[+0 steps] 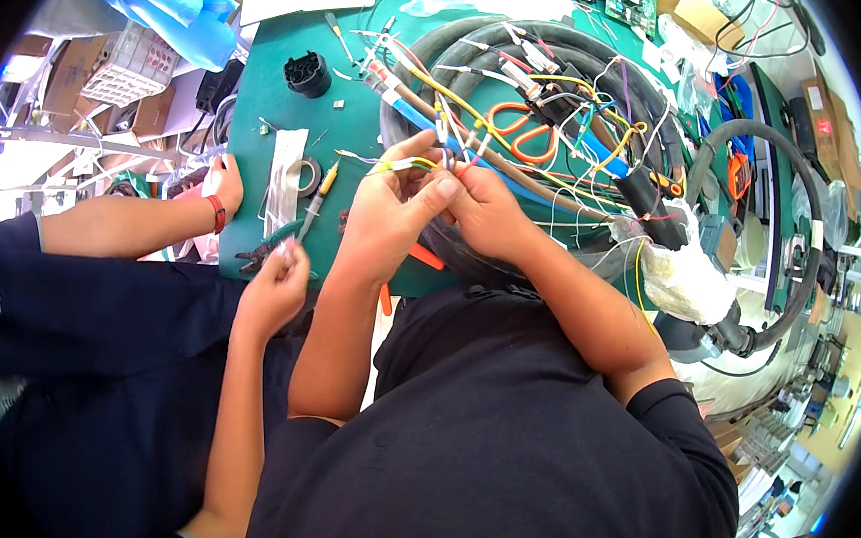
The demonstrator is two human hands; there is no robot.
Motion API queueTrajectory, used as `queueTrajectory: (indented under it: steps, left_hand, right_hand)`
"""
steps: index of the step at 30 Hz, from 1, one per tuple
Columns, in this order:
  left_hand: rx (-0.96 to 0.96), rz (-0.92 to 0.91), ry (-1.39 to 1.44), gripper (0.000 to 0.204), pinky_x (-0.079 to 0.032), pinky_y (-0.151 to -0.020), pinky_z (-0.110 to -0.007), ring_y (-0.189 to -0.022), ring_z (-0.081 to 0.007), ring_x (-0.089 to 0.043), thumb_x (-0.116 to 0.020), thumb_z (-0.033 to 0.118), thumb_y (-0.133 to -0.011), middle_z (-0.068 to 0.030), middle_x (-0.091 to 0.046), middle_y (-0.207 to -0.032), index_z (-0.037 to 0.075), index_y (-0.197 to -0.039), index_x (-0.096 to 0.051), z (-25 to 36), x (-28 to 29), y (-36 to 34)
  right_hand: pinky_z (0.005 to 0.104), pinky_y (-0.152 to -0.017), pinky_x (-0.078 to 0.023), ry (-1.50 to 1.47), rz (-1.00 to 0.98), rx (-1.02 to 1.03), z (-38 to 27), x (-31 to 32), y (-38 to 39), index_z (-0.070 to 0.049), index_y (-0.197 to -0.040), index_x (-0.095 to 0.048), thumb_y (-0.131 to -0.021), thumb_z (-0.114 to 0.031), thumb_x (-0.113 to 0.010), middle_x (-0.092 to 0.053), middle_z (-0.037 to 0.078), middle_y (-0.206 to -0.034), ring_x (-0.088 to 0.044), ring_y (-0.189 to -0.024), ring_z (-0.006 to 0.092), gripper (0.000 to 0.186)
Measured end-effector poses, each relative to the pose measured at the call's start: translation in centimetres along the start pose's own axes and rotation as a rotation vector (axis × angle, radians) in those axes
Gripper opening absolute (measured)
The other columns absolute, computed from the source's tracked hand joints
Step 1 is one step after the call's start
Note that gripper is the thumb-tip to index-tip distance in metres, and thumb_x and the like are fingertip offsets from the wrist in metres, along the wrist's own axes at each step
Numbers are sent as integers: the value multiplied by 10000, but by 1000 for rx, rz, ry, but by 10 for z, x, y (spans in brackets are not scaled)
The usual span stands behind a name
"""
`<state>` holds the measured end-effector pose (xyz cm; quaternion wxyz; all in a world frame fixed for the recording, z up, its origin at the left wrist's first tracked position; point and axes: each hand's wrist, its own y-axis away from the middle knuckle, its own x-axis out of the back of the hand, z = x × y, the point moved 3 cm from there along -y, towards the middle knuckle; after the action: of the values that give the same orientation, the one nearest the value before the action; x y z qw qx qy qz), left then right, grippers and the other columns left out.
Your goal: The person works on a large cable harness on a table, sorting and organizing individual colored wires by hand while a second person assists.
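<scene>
Green covers the tabletop (264, 91), on whose far and right part thick black cable (442, 48) is laid in wide loops. Across the loops, a long blue insulated conductor (412, 116) and a long brown insulated conductor (511, 167) are stretched side by side, slanting from upper left to lower right. On the near side of these, the left hand (390, 207) and the right hand (493, 214) are brought together, their fingertips meeting around a bunch of thin multicoloured wires (470, 153). The bunch lies right at the fingertips, with neither hand clearly nearer. A thin yellow-and-green wire (397, 166) is carried crosswise over the left fingers, its long axis running roughly left to right and its pale-sleeved end pointed left. The left hand is closed in a pinch, thumb against fingers; the right hand is curled tightly around the wires. Which strand is gripped by each cannot be told, as the fingers overlap. Beyond them, orange-handled scissors (536, 159) are partly covered by wires. Well apart to the left, a round black connector (307, 74) is set down.
</scene>
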<state>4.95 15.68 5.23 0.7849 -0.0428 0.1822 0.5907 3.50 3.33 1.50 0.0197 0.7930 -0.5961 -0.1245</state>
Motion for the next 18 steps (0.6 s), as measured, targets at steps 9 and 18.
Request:
queueTrajectory:
  steps: [9,18]
  left_hand:
    - [297,80,-97,278,-506,-703,-271,-811,-137,-613,-465,177,-992,-118,-644,-983,-44,-1073,-614,-86,19,52]
    - [319,315,-223,396,-470,-632,-243,-702,-125,-574,-656,328,-898,-74,-613,-826,-50,-982,-574,-101,23,11]
  right_hand:
    - [337,-900,-452,342,139,145,26,21,52,-6,-962,-624,-1005,-225,-455,-650,120,-1030,-612,-1022,251,280]
    - [313,-911,-460,354,194,252,29,20,71,-13,-1125,-599,-995,-93,-457,-658,126,-1035,-610,-1066,215,208]
